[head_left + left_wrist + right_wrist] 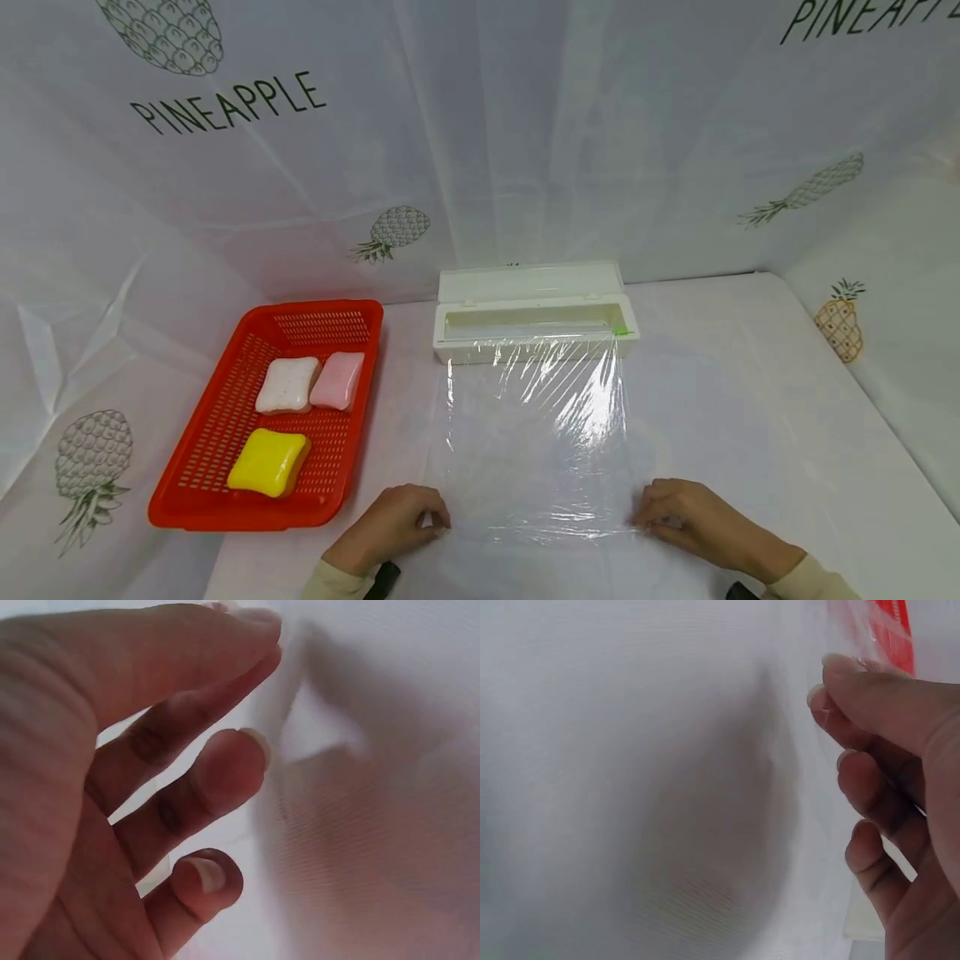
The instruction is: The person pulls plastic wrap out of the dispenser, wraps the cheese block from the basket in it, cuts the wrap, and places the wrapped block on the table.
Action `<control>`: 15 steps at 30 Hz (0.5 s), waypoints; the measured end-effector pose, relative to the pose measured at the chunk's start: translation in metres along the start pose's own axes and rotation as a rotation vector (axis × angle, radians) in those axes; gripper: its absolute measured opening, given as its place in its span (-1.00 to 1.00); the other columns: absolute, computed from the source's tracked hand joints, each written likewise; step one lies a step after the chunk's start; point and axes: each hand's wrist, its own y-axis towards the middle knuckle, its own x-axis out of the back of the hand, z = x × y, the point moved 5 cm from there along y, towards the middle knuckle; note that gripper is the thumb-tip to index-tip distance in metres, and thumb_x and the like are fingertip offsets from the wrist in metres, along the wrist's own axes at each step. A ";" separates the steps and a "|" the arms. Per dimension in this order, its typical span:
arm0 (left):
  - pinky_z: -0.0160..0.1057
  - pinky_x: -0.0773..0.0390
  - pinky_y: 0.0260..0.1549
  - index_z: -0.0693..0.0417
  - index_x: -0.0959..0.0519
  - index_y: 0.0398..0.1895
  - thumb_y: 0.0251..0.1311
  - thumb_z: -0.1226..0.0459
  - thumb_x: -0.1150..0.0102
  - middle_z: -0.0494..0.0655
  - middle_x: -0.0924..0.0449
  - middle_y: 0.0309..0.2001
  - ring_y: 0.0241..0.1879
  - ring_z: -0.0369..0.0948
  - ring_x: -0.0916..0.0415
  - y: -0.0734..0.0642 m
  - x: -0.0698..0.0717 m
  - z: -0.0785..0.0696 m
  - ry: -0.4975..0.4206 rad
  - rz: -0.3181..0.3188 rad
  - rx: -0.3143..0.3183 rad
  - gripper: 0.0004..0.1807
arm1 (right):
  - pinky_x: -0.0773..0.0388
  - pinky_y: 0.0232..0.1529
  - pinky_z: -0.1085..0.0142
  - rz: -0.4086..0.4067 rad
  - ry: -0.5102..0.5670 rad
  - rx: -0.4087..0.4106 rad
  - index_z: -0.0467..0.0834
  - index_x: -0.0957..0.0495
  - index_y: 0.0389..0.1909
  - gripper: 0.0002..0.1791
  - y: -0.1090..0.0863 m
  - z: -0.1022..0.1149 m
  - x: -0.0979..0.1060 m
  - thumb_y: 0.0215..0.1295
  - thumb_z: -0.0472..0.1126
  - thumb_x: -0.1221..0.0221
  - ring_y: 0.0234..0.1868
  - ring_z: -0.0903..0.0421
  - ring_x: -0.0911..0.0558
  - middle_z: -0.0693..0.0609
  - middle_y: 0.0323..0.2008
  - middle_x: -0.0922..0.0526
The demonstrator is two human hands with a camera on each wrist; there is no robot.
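A clear sheet of plastic wrap (536, 450) stretches from a white dispenser box (536, 329) toward me, shiny and wrinkled at its right side. At the near left corner of the sheet, my left hand (397, 521) has thumb and index fingertip together, pinching the film; its other fingers (232, 769) are bent and apart in the left wrist view. My right hand (693, 521) pinches the near right corner between thumb and forefinger, and film shows at those fingertips (844, 667) in the right wrist view. The box's lid (528, 283) is raised at the back.
On the left stands a red plastic basket (367, 321) holding a white soap bar (287, 385), a pink one (337, 380) and a yellow one (268, 462). A small green piece (621, 330) sits at the box's right end. White pineapple-printed cloth (525, 150) hangs behind the table.
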 end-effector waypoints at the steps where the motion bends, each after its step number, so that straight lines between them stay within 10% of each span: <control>1: -0.37 -0.57 -0.32 -0.17 -0.78 -0.36 0.17 0.42 -0.50 -0.39 -0.67 -0.38 -0.39 -0.42 -0.46 0.000 0.000 0.000 0.010 0.007 0.010 -0.77 | -0.45 -0.17 0.63 -0.006 -0.003 0.001 0.13 -0.77 -0.21 -0.74 0.000 -0.001 -0.001 0.16 -0.28 -0.52 -0.25 0.43 -0.56 0.34 -0.23 -0.68; 15: -0.36 -0.62 -0.22 -0.18 -0.77 -0.09 0.20 0.29 -0.52 -0.46 -0.63 -0.29 -0.33 -0.39 -0.47 -0.018 0.022 -0.028 0.071 0.047 0.034 -0.76 | -0.47 -0.16 0.63 0.003 -0.090 0.035 0.17 -0.78 -0.38 -0.69 -0.005 0.002 -0.011 -0.07 -0.27 -0.62 -0.22 0.42 -0.54 0.35 -0.18 -0.57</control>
